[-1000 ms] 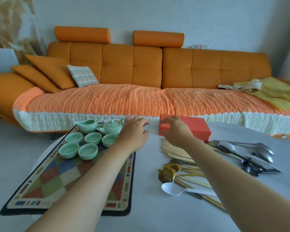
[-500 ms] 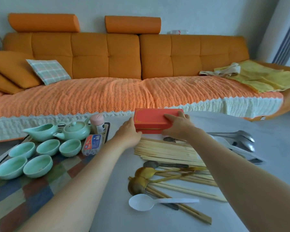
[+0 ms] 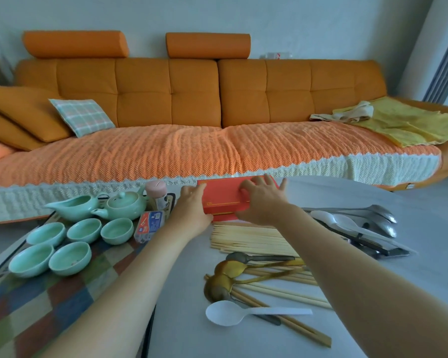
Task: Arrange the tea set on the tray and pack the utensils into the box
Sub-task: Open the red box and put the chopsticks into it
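Note:
A red box (image 3: 225,200) lies at the far edge of the white table (image 3: 411,254). My left hand (image 3: 192,210) grips its left end. My right hand (image 3: 263,202) lies over its lid, fingers on top and thumb at the front edge. A celadon teapot (image 3: 126,204), a pitcher (image 3: 73,208) and several small cups (image 3: 84,229) stand on the patchwork tray (image 3: 36,306) at left. Pale chopsticks (image 3: 248,237), gold spoons (image 3: 228,267), a white plastic spoon (image 3: 225,312) and steel spoons (image 3: 373,215) lie on the table near the box.
A pink-capped jar (image 3: 155,192) and a small printed packet (image 3: 149,224) sit at the tray's right edge beside the teapot. An orange sofa (image 3: 192,99) with a knitted cover runs behind the table, a yellow cloth (image 3: 404,122) lying on its right end.
Both hands reached from above the tray and box onto the red box. The left hand moved from the teapot side to the box's left end. The view shifted right and closer.

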`<state>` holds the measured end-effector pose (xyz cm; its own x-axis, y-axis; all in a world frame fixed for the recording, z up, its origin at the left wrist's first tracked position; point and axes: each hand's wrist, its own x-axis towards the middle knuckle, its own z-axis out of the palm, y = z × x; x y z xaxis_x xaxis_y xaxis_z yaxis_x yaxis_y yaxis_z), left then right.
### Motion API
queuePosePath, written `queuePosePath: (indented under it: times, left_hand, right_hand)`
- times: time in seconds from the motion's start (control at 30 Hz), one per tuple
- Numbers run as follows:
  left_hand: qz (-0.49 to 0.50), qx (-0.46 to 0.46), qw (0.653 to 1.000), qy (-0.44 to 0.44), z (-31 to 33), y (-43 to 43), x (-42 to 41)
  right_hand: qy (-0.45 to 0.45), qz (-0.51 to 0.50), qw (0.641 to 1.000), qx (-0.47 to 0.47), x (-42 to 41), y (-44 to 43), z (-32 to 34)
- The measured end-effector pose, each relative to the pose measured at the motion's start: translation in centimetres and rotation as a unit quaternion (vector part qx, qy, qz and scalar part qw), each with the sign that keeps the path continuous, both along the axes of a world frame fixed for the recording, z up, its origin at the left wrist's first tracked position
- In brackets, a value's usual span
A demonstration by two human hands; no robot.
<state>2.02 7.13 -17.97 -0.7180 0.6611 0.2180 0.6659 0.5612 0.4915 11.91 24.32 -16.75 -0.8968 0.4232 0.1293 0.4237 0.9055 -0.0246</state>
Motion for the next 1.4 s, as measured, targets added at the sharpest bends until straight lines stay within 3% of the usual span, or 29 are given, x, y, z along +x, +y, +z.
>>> queuePosePath:
  times: [0.23, 0.47, 0.77, 1.17, 1.4]
  left_hand:
    - [-0.008, 0.043, 0.998, -0.048, -1.1, -0.3, -1.3]
    - [-0.018, 0.111, 0.993, -0.036, -1.4, -0.5, -1.7]
    - [0.068, 0.175, 0.973, -0.135, -1.7, 0.0, -1.9]
    - [0.093, 0.104, 0.984, -0.107, -2.1, 0.1, -2.0]
    - [0.082, 0.080, 0.990, -0.082, -0.7, 0.7, -1.6]
  right_hand:
    - [-0.061, 0.069, 0.993, 0.068, -3.4, -2.6, -1.0]
    - [-0.049, 0.115, 0.982, 0.145, -3.7, -2.0, -1.1]
    - [0.032, 0.090, 0.992, 0.080, -4.0, -2.3, -1.6]
    - [0.071, 0.075, 0.993, 0.054, -4.1, -2.8, -0.9]
    - [0.068, 0.178, 0.976, 0.103, -4.4, -4.1, -0.3]
